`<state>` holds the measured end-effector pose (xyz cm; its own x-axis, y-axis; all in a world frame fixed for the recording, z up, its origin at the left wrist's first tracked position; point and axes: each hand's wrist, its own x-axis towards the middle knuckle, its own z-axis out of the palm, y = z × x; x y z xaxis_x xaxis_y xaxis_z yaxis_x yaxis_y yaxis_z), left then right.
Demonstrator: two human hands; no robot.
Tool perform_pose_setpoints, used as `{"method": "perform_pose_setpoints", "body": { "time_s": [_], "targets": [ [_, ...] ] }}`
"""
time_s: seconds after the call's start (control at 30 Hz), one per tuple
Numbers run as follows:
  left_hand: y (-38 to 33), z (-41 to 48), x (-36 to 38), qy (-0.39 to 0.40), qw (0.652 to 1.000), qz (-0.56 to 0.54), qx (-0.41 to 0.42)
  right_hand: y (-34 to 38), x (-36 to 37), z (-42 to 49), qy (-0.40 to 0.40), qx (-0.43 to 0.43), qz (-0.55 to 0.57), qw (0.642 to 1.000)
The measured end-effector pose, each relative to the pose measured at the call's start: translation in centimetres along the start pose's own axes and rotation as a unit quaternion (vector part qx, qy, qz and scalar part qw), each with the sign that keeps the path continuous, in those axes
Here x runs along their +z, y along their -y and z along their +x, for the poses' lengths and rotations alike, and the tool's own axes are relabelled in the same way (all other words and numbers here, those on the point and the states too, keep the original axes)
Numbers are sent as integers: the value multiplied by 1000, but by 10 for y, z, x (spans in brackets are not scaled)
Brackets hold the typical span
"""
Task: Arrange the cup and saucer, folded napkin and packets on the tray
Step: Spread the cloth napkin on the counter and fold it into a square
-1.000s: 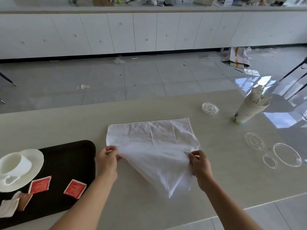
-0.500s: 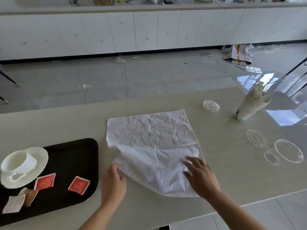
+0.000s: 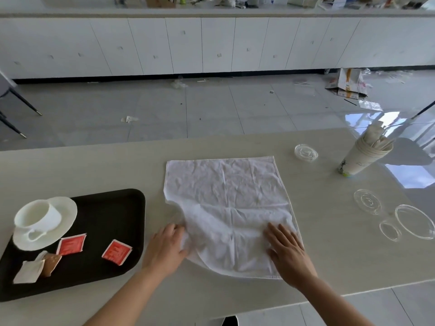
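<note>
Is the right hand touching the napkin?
Touching. The head view shows the right hand lying flat on the white napkin's near right part, palm down.

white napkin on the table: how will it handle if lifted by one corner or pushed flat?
The napkin is thin, creased cloth with its near edge already folded over, so it would likely hang limp from a corner. Pushed, it would probably bunch, as beside the left hand. Both palms lie flat on it; the right hand probably smooths it.

We see both hands, left hand (image 3: 166, 249) and right hand (image 3: 288, 251), flat on the white napkin (image 3: 226, 198) beside the black tray (image 3: 113, 208).
</note>
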<state>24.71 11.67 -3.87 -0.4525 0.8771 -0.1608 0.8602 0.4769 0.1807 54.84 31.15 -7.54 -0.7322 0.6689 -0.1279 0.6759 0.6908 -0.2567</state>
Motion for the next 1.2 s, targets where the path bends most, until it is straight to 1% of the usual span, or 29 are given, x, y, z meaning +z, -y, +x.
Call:
{"method": "perform_pose_setpoints", "body": {
  "time_s": [0.1,0.17,0.2,0.27,0.33,0.4,0.5,0.6,0.67,0.77,0.8,0.87,1.03,1.2],
  "targets": [
    [14,-10,0,24,999,3,43,-9,-2,-9,-2,5,4,1000],
    [25,-23,7,59,996,-47,51,-11,-3,-16,2,5,6,1000],
    [30,-30,10,66,993,-91,34,-11,-5,-20,4,0,6,1000],
    [34,-37,9,51,982,-180,-31,-12,-10,-27,-10,-14,22,1000],
    [36,-37,2,27,972,-223,-74,-13,-19,-34,-36,-22,51,998],
    [39,-33,-5,19,964,-250,-86,-18,-25,-41,-38,-27,73,996],
    [43,-26,-11,-1,953,-286,-98,-26,-31,-46,-1,-50,90,995],
    [45,-22,-13,-35,938,-326,-111,-32,-36,-48,40,-91,60,993],
    [47,-21,-15,-52,931,-344,-112,-33,-39,-49,31,-100,62,993],
    [50,-23,-19,-67,929,-348,-109,-32,-43,-52,-60,-67,108,990],
    [52,-25,-20,-71,929,-347,-108,-33,-44,-52,-68,-42,121,989],
    [55,-30,-23,-77,929,-348,-102,-35,-46,-53,-58,-6,150,987],
    [55,-34,-26,-101,918,-367,-111,-34,-55,-43,-38,32,198,979],
    [52,-14,-31,-140,898,-386,-155,-26,-67,-4,-89,76,256,960]
  ]
}}
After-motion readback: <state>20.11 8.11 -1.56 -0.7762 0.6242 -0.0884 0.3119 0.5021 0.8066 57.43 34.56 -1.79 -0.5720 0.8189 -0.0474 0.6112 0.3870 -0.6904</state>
